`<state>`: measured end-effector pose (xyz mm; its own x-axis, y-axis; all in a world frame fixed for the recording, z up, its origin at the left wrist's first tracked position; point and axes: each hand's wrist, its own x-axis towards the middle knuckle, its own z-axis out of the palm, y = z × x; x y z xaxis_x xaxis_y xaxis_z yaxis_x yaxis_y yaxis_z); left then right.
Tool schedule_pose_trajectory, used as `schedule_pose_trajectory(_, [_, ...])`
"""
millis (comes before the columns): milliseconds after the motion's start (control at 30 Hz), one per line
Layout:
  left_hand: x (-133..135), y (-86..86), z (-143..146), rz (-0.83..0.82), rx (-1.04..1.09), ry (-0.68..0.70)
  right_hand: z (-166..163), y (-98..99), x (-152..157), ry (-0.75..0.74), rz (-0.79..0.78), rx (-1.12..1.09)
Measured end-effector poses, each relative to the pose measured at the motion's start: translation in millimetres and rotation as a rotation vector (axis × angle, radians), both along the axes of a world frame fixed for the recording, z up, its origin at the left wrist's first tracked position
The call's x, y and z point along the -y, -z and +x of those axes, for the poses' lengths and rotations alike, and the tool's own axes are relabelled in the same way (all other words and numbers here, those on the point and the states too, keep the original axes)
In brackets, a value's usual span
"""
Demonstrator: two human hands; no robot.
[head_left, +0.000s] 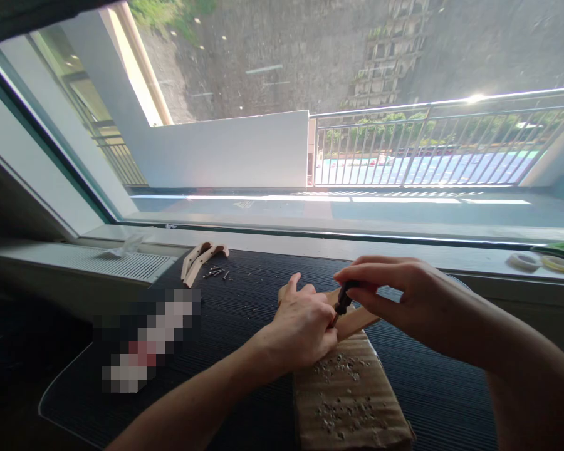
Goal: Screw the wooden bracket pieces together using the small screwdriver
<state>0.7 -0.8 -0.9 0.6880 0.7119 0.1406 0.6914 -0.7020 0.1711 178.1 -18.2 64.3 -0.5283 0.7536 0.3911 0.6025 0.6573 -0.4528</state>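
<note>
Tabletop (pixel 244 338); right hand (pixel 407 288) pinching screwdriver (pixel 342 299); left hand (pixel 304 321) clasping wood (pixel 356 322).

Screws (pixel 215 272) beside wooden pieces (pixel 201 265), cardboard (pixel 352 391) farther right, table (pixel 244 313) beneath all

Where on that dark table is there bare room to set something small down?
The dark table looks bare between the blurred patch and left forearm, and in a strip right of the cardboard. Crowded: the wooden piece, with left hand, right hand and screwdriver over it; and the far left corner, holding screws and curved wooden pieces.
</note>
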Motion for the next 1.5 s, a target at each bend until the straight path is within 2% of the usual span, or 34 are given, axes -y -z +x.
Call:
schedule_pose_trajectory(400, [-1, 3.7, 2, 0.039, 0.016, -0.012, -8, 3.4, -6, 0.106, 0.001, 0.042])
schedule_pose_trajectory(733, [1, 0.0, 1, 0.024, 0.012, -0.018, -4, 1.3, -2, 0.039, -0.025, 0.017])
schedule_pose_trajectory(1133, [2, -1.4, 1, 0.018, 0.026, -0.021, -6, 0.9, -5, 0.177, 0.038, 0.116])
schedule_pose_trajectory(1333, [1, 0.1, 1, 0.027, 0.04, -0.016, 1, 3.0, -2, 0.108, -0.022, 0.074])
schedule_pose_trajectory(1500, [0, 3.2, -1, 0.021, 0.063, -0.006, 3, 3.9, -3, 0.108, -0.028, 0.058])
